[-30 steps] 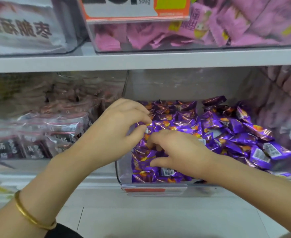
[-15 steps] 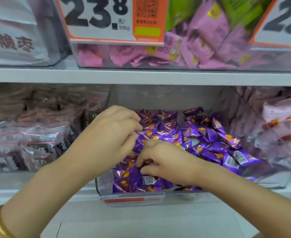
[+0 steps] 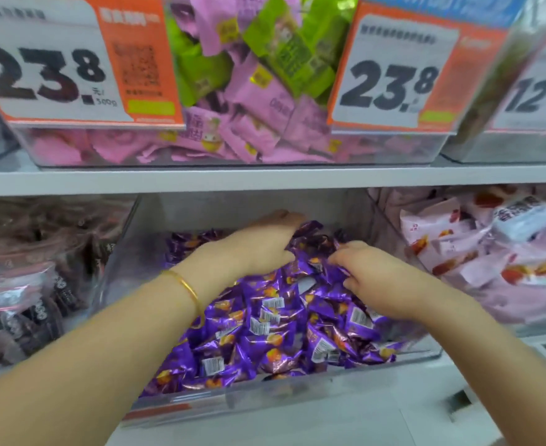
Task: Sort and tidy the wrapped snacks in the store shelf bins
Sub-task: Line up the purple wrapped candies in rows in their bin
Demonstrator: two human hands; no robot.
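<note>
A: Purple snacks (image 3: 265, 320) fill the clear middle bin (image 3: 297, 400) on the lower shelf. What is different in the head view from one second ago?

B: Both hands are now deeper in the bin. Before, they worked at the front left corner. Now the left hand (image 3: 258, 246) lies at the back of the pile, and the right hand (image 3: 378, 278) is just beside it, to the right.

A: And the fingers?

B: The fingers of the left hand are together and curved over the far snacks. I cannot tell if they clamp one. The fingers of the right hand are bent down into the wrappers, a little apart, and their tips are hidden.

A: What does this mean for the task?

B: I think the person finishes the front and begins to pull or level the back heap. The bin is not yet tidy; the wrappers lie in all directions.

A: How many things do you count?

B: Two hands, one gold bangle (image 3: 188, 291) on the left wrist, three price cards (image 3: 56, 66) above. On the lower shelf I see three bins. The purple snacks are too many to count exactly, some dozens. In the upper bin, green packets (image 3: 284, 49) lie among pink ones (image 3: 258, 98), so that one perhaps needs sorting also.
</note>
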